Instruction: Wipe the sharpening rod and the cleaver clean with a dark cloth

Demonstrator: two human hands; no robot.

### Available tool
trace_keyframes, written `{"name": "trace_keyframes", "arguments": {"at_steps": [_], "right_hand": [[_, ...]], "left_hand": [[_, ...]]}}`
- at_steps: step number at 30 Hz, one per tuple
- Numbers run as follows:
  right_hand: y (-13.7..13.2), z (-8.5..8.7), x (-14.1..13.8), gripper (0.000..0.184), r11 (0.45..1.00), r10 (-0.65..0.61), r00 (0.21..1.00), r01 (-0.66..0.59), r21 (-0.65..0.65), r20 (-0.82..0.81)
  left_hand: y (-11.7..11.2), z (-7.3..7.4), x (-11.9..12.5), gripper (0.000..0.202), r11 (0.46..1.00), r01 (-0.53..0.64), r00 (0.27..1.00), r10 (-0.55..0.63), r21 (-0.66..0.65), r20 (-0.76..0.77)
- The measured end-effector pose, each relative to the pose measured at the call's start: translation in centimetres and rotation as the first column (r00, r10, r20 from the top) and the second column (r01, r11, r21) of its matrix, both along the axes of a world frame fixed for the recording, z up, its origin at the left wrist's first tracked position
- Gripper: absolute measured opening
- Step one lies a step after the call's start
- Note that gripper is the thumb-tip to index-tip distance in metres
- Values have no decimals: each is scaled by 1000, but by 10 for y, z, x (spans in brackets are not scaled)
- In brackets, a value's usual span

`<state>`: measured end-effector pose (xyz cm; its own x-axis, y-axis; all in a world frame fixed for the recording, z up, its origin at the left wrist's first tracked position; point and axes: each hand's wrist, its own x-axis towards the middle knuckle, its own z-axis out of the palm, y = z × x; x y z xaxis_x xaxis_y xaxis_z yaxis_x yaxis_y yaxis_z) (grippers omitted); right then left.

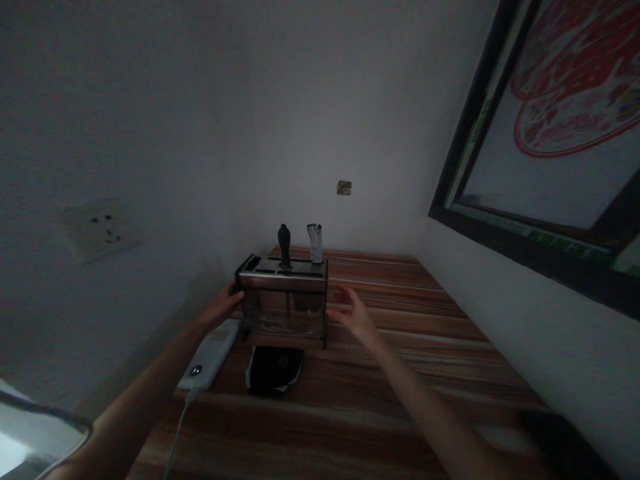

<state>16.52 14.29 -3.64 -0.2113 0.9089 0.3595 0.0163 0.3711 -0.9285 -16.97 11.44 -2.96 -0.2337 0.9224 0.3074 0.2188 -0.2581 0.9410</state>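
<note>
A small glass tank (283, 300) with a dark top frame stands on the wooden table (400, 373), near the back corner. My left hand (224, 307) is at the tank's left end, fingers curled against its upper corner. My right hand (353, 315) hovers just off the tank's right end, fingers spread and apart from the glass. On the tank's lid stand a dark rounded figure (284, 245) and a pale upright object (315, 243).
A white power bank (210, 353) with a lit button and a cable lies left of the tank. A black flat square item (274, 369) lies in front of it. Walls close in left and back; a framed picture (550, 127) hangs right. A wall socket (103, 228) is left.
</note>
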Motion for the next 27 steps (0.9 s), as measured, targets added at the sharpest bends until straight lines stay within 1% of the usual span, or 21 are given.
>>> {"name": "trace_keyframes", "arguments": {"at_steps": [2,5,8,12,15,18,23,25,27], "right_hand": [[6,1,-3,78,998,60,998,-60,-16,4],[15,4,-10,83,991,128,992,-128,-49,0],[20,6,-16,82,977,200,979,-203,-61,-48],[24,9,-19,81,941,319,939,-330,-74,-131],[25,11,-18,83,916,367,917,-386,-112,-156],[26,12,-19,83,916,366,917,-386,-112,-161],[28,10,-23,75,952,300,948,-305,-36,-104],[29,9,-24,73,960,276,957,-279,-19,-88],[32,7,-23,72,965,260,961,-262,-11,-89]], "left_hand": [[2,0,-2,81,995,77,996,-74,-63,44],[6,0,-4,76,989,127,990,-122,-79,64],[8,0,-6,74,986,153,986,-147,-73,80],[10,2,-7,72,983,169,983,-164,-70,80],[10,4,-7,72,983,171,984,-166,-73,70],[11,3,-8,76,985,158,986,-153,-69,67],[10,-2,-9,77,989,135,988,-130,-57,77],[10,-1,-7,76,989,136,988,-132,-53,77],[11,3,-4,75,990,131,989,-128,-45,68]]}}
